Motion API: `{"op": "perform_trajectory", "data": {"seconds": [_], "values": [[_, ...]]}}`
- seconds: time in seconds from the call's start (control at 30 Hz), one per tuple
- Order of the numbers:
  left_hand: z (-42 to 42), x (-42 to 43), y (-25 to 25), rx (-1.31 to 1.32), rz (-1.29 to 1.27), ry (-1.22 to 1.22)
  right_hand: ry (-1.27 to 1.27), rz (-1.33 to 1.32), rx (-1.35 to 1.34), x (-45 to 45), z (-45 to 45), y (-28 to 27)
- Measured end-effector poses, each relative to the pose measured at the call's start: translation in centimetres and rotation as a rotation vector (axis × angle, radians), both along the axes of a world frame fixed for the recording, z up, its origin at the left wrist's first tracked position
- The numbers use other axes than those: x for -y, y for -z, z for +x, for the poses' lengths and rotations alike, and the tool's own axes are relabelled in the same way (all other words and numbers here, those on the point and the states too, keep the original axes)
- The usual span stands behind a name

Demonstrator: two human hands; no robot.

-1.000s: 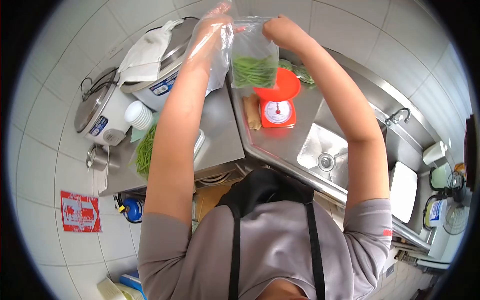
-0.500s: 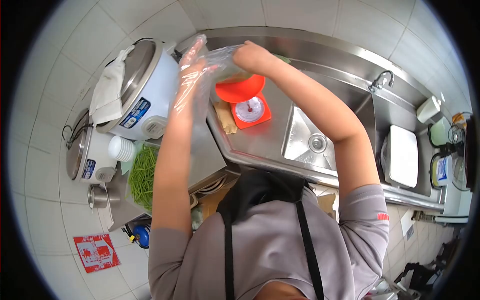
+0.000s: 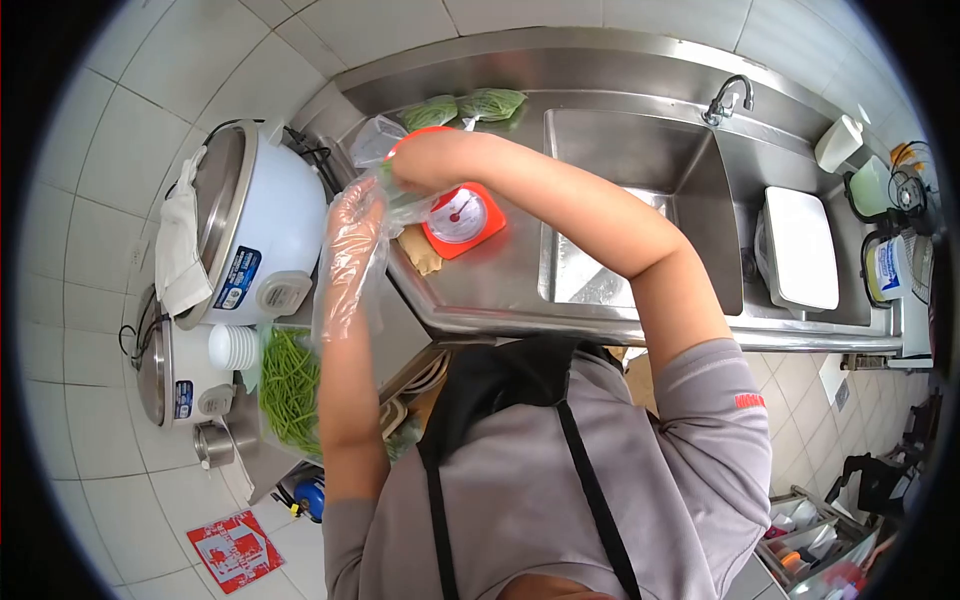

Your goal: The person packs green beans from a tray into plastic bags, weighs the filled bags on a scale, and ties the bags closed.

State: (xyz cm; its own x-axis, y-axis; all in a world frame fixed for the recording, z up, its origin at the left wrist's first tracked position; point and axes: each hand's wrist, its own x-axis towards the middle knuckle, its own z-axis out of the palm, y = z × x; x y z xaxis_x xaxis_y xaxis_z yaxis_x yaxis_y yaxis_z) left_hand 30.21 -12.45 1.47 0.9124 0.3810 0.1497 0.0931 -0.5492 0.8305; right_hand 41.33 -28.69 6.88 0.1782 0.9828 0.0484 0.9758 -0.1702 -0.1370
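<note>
Clear plastic covers my left hand (image 3: 357,212) and part of its forearm, and its curled fingers are closed against a clear plastic bag (image 3: 408,210). My right hand (image 3: 412,163) bends over the red pan of the kitchen scale (image 3: 457,215), closed at the bag's upper part, its fingertips mostly hidden. A bit of green shows between the two hands. The scale has a white dial and stands on the steel counter. Behind it lie two bags of green vegetables (image 3: 490,104) against the backsplash.
Left of my hands stand a large rice cooker (image 3: 280,215) and a smaller one. A tray of green beans (image 3: 290,390) and stacked white cups (image 3: 233,347) sit nearer me. Brown paper (image 3: 418,250) lies beside the scale. To the right are a sink (image 3: 640,130) and faucet (image 3: 735,95).
My right hand has come down and left, over the scale's pan. My left hand has lowered too. The view has shifted, showing the bagged vegetables and more of the sink.
</note>
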Motion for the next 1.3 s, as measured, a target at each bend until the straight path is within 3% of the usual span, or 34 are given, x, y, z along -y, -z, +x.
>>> {"op": "perform_trajectory", "data": {"seconds": [0.13,0.27,0.37,0.43,0.47,0.5,0.53,0.57,0.63,0.67,0.73,0.9,0.97,1.03,1.07,1.13,1.23,1.3], "values": [[-0.6,1.2,-1.3,-0.044,0.316,-0.083,-0.051,0.273,-0.246,1.3,-0.1,-1.5],[-1.1,1.4,-2.1,-0.179,0.476,-0.184,-0.057,0.461,-0.258,1.3,0.0,-2.0],[0.2,-1.0,0.2,-0.122,0.330,-0.207,-0.072,0.510,-0.265,1.5,-0.9,-3.0],[0.7,-3.3,-1.2,-0.130,0.143,-0.036,-0.161,0.627,-0.263,1.0,-1.9,-3.5],[-0.4,-2.3,-2.8,0.113,-0.183,-0.068,-0.228,0.681,-0.279,0.5,-2.5,-3.7],[0.7,-5.3,-1.4,0.327,-0.583,0.065,-0.281,0.689,-0.359,0.3,-3.7,-4.3],[-1.2,-4.6,-4.9,0.396,-0.657,0.155,-0.327,0.626,-0.439,-0.3,-4.6,-3.8],[-2.1,-4.8,-6.9,0.428,-0.682,0.037,-0.440,0.511,-0.560,-0.9,-5.7,-3.4],[-5.9,-5.8,-11.3,0.453,-0.613,-0.003,-0.527,0.081,-0.763,-2.7,-8.0,-2.3],[-7.5,-7.6,-12.6,0.495,-0.649,0.134,-0.612,-0.021,-0.671,-4.7,-8.7,-0.5],[-11.7,-6.8,-16.3,0.594,-0.633,-0.187,-0.651,-0.156,-0.676,-8.2,-11.4,1.6],[-25.2,-7.9,-18.0,0.722,-0.280,-0.530,-0.802,0.052,-0.642,-19.0,-18.1,8.4],[-30.0,-7.4,-17.1,0.537,0.193,-0.761,-0.819,0.072,-0.552,-22.3,-21.4,11.1],[-34.0,-6.4,-16.0,0.103,0.951,-1.037,-0.804,0.009,-0.362,-24.6,-24.6,13.0],[-36.1,-6.4,-15.3,0.073,0.940,-1.087,-0.775,-0.035,-0.257,-25.4,-26.0,13.7],[-40.1,-6.7,-13.5,0.016,0.911,-1.183,-0.706,-0.120,-0.044,-26.2,-28.4,14.6],[-43.4,-6.7,-12.3,0.974,-0.437,-1.179,-0.771,-0.049,0.147,-27.1,-30.3,16.1],[-45.6,-6.0,-11.2,0.989,-0.473,-1.183,-0.839,-0.025,0.105,-27.6,-30.4,16.6]]}}
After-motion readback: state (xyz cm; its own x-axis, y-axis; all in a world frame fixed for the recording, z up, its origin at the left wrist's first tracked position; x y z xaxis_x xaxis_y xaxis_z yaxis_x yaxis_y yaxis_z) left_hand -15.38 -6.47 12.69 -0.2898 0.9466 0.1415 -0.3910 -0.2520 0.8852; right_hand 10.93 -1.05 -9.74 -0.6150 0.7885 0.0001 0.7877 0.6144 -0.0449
